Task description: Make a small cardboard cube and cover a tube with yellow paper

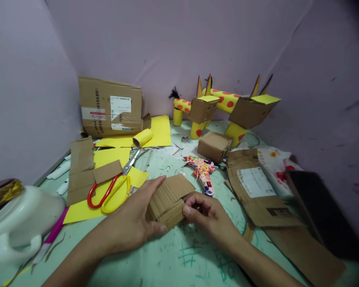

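Observation:
A small brown cardboard box (171, 197) is held between both hands, a little above the pale green table (167, 267). My left hand (134, 217) grips its left side, thumb along the near edge and fingers behind. At its right end, my right hand (211, 215) pinches the cardboard edge between thumb and curled fingers. Red-handled scissors (103, 193) and yellow-handled scissors (118, 195) lie left of the hands on yellow paper (85, 209). Just beyond the box is a glue gun wrapped in patterned covering (202, 171).
Two spotted cardboard animals (205, 109) (251, 111) and another small box (214, 146) stand behind. A large carton (110, 107) is back left, a white mug (32, 215) left, a purple cutter (56, 227) beside it. Cardboard (257, 199) and a dark phone (320, 211) lie right.

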`<state>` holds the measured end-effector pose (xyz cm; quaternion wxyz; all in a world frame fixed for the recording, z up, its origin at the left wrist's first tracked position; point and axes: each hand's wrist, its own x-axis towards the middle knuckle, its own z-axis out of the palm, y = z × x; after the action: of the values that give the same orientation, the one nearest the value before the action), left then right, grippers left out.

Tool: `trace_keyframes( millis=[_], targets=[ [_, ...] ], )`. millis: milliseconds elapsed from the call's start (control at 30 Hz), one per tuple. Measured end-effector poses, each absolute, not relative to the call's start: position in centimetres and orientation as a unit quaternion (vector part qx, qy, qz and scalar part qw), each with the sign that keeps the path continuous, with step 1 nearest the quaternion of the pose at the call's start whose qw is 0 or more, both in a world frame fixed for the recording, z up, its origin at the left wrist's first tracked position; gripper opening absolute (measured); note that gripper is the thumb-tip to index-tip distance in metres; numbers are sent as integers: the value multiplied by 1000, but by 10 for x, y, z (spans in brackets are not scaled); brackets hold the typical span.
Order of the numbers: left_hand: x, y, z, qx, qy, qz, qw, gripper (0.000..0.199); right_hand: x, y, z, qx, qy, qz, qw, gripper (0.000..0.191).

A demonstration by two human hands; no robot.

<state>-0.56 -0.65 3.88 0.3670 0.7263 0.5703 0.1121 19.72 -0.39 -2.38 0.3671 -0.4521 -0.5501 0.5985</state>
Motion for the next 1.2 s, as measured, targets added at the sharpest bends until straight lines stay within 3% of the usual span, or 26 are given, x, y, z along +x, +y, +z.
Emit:
trace_keyframes(
  millis=[833, 1200],
  targets=[
    [-8, -4, 32, 757, 561, 64, 329, 80, 194, -8, -24, -491, -473, 632, 368, 22],
    [-13, 2, 36, 737, 564, 63, 367, 81, 187, -10, -22, -518, -445, 613, 398, 18]
  ],
)
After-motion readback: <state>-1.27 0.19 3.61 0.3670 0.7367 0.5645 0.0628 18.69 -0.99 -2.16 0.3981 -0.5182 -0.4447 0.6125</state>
